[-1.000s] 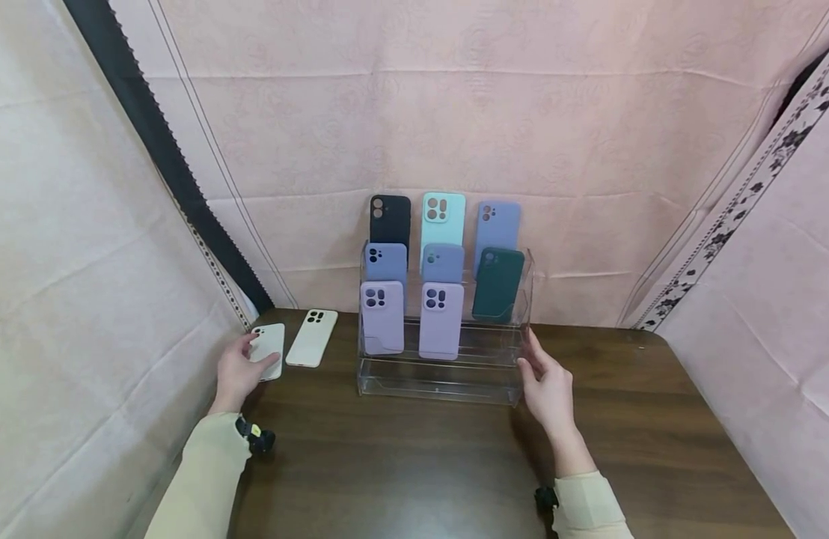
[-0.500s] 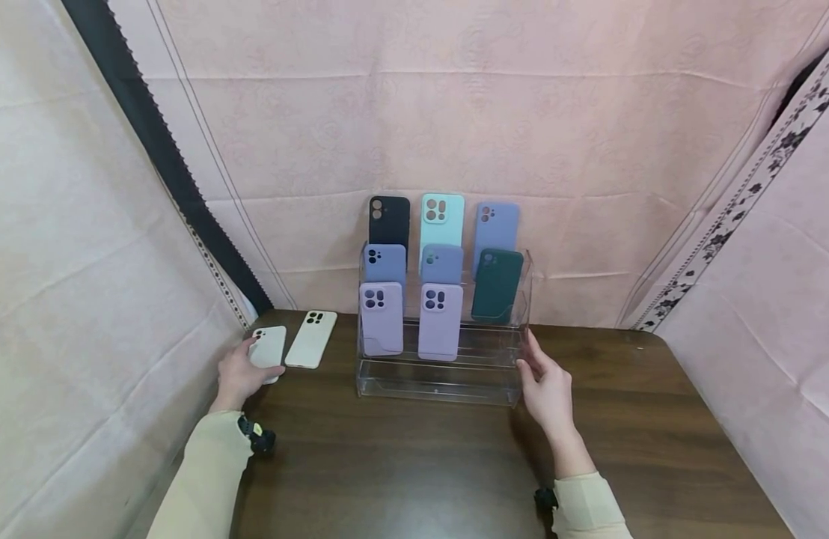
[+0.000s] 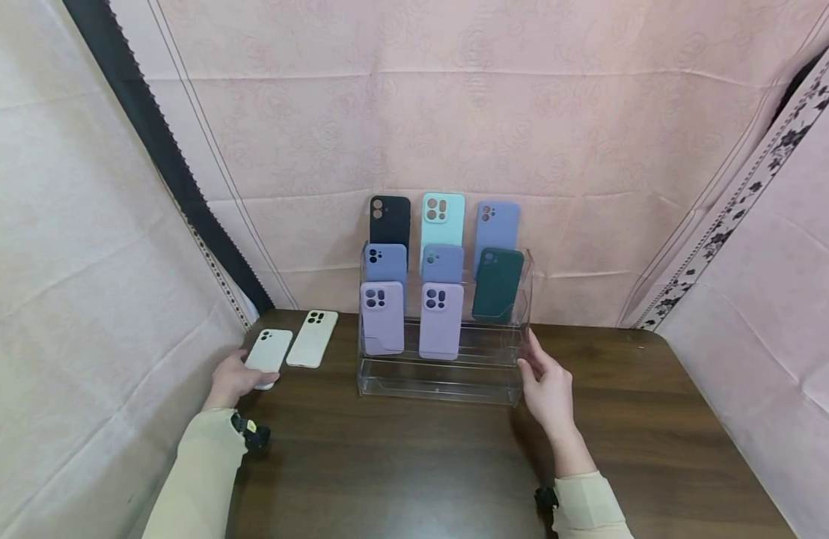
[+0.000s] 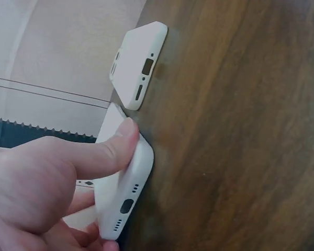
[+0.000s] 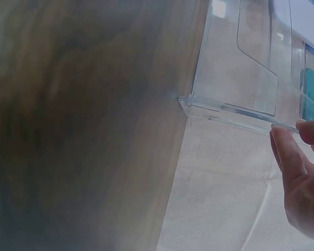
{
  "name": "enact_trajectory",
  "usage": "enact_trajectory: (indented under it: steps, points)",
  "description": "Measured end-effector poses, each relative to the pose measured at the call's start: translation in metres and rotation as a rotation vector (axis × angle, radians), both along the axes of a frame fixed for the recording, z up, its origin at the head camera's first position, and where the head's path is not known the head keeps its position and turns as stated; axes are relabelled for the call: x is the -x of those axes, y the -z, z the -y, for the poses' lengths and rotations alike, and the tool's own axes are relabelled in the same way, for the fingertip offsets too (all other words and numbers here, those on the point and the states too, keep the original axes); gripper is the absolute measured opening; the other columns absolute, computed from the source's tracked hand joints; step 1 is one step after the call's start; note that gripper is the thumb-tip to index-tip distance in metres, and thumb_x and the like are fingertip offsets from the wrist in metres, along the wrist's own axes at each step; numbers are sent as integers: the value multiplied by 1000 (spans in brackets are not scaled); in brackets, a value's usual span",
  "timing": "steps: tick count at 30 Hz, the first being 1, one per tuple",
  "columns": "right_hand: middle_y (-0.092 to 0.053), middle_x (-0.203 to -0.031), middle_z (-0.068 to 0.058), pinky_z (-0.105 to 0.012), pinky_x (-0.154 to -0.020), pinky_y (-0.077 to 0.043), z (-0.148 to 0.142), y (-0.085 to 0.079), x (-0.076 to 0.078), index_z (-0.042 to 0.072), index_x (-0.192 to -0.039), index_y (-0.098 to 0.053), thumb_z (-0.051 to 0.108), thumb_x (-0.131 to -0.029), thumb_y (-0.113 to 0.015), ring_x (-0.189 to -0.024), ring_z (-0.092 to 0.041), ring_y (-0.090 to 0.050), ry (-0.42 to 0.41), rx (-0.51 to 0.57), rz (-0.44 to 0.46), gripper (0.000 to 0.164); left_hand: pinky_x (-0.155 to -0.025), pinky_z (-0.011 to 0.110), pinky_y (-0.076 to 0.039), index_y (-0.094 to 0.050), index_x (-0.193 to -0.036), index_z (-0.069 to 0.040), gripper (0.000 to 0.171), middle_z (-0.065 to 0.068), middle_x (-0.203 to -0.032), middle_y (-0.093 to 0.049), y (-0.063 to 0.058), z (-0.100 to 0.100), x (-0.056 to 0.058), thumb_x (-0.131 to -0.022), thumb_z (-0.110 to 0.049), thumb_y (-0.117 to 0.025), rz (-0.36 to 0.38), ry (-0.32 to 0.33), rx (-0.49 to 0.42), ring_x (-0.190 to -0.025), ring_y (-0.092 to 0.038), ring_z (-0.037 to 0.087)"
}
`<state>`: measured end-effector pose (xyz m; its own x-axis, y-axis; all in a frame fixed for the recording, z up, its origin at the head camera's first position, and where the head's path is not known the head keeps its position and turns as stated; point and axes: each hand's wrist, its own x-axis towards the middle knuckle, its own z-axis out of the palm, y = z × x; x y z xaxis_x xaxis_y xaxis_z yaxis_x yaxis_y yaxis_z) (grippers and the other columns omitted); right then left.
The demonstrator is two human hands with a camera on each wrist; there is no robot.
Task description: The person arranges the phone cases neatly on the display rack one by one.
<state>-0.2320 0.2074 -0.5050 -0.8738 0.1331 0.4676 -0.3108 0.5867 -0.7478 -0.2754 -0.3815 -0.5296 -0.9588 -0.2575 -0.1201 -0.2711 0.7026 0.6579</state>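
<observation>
My left hand grips a white phone case at the far left of the table. In the left wrist view the thumb lies across the back of this case near its lower end, while other fingers are at its side and partly hidden. Beside it a second white phone case lies camera cut-outs up. My right hand holds the right side edge of a clear tiered display rack. Up close in the right wrist view, the thumb and fingers pinch the rack's side panel.
Several phone cases stand in the rack: black, turquoise and blue at the back. Mid-height are two blue and a dark green case, with two lilac cases lower. Cloth walls border the wooden table.
The white case at the left has shifted toward me and slightly right, with its lower end swinging left. My left fingers have moved down its side. My right hand and the rack stay put.
</observation>
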Motion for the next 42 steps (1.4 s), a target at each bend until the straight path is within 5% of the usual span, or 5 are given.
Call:
enact_trajectory:
  steps: [10,16,23,35,42]
  points:
    - [-70,-136,-22,-54,-98,-59,0,-1,0,15,-160,-52,-6,-100,-71,-118,-40,-72,-1,-3,8,66,-82,57,-57,-58,-122,25,56,41,-113,-65,-2,9,-8,-96,-22,-74,-54,-15,36,-96,-63,48]
    - [-70,-135,-22,-54,-97,-59,0,-1,0,15,-160,-52,-6,-100,-71,-117,-40,-73,-1,-13,1,66,-83,57,-58,-63,-119,24,43,40,-114,-67,-1,18,-14,-102,-16,-62,-82,-26,16,-98,-65,48]
    - [-71,-135,-22,-54,-97,-59,-1,0,-1,15,-160,-52,-6,-100,-71,-117,-40,-73,7,-11,-3,67,-95,59,-57,-58,-134,21,45,42,-132,-59,-7,16,-21,-104,-12,-58,-71,-66,-101,-115,-62,49]
    - [-71,-135,-22,-54,-98,-59,-2,1,2,16,-160,-52,-6,-100,-71,-117,-40,-73,6,-14,-8,67,-75,17,-49,-49,-144,11,49,34,-143,-57,-12,0,-35,-104,-14,-64,-129,-191,-358,-116,-62,32]
    - [-71,-135,-22,-54,-98,-59,-2,2,2,18,-160,-52,-5,-100,-71,-116,-40,-73,5,-6,3,67,-76,16,-53,-53,-136,4,42,4,-116,-70,-16,-15,-40,-99,-3,-72,-263,-233,-574,-91,-64,3]
